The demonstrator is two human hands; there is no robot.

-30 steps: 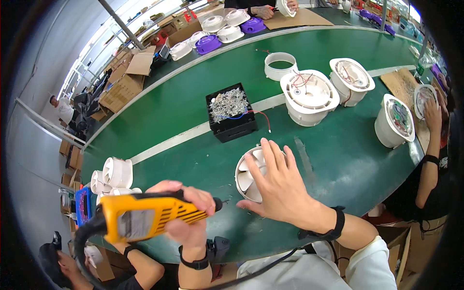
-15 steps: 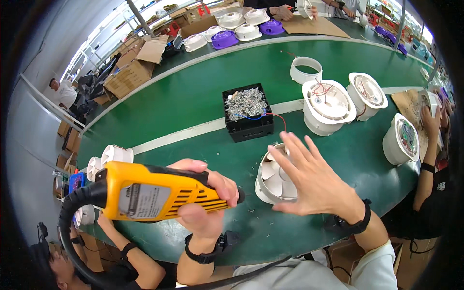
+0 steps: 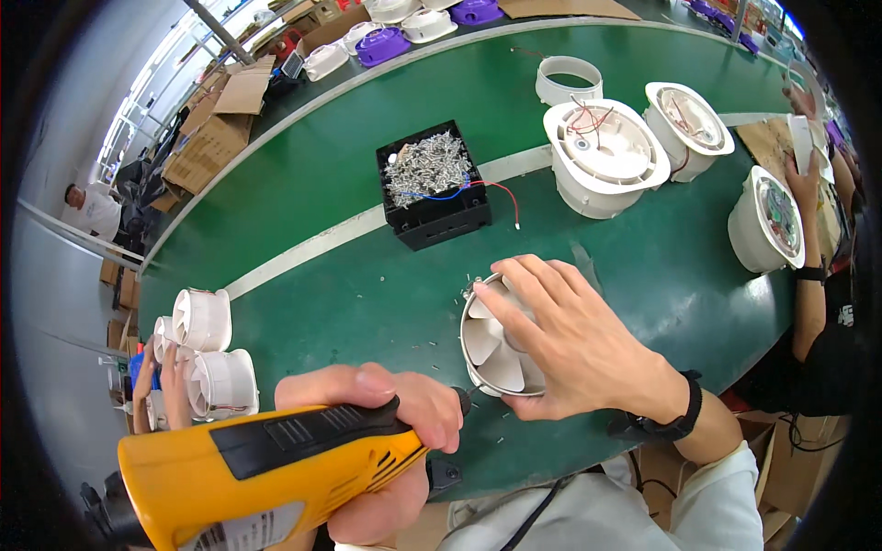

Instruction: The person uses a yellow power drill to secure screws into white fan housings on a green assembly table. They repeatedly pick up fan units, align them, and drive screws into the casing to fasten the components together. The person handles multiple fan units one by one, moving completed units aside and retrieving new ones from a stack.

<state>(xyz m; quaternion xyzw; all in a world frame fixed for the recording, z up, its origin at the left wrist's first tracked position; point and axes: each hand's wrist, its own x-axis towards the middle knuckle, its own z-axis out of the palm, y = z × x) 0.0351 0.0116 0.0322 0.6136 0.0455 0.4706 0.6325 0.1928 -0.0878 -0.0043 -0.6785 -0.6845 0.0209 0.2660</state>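
Note:
My left hand [image 3: 404,432] is wrapped round a yellow and black electric screwdriver [image 3: 276,468]. Its black nose points right, and the thin bit reaches the near-left rim of a round white fan housing [image 3: 501,363]; whether it sits on a screw is too small to tell. Over the housing's right side lies my right hand [image 3: 579,335], closed on it with fingers at the far rim and thumb side near the front. White blades show inside the ring, partly covered by that hand. Beyond stands a black box [image 3: 436,225] filled with small silver screws [image 3: 427,170], with a blue and red wire across it.
White housings [image 3: 611,161] with wires and a white ring [image 3: 570,81] stand at the far right. Another housing holds a green circuit board [image 3: 779,216]. Co-workers' hands are at both sides, the left ones at white fan housings [image 3: 225,381]. Loose screws dot the green table [image 3: 331,321].
My right hand has come down from open above the fan housing and gripped it. The screwdriver has tilted and lowered, its bit now at the rim. The view has shifted.

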